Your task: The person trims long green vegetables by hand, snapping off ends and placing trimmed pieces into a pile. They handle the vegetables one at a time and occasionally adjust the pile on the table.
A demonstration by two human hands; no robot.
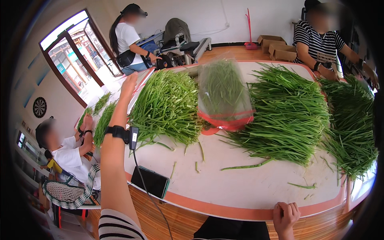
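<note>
Your left hand [129, 85] reaches open toward the green chive pile [168, 106] at the table's [240, 192] far left edge; your right hand [286, 216] rests clenched on the near edge. Gather stalks evenly.

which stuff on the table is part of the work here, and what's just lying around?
In use:
- left hand, raised over the left heap of green stalks
- clear bag of stalks, red strip at its mouth
- middle heap and right heap

Lying about:
- phone at the table edge
- stray stalks
- right hand, a fist at the near edge
</note>
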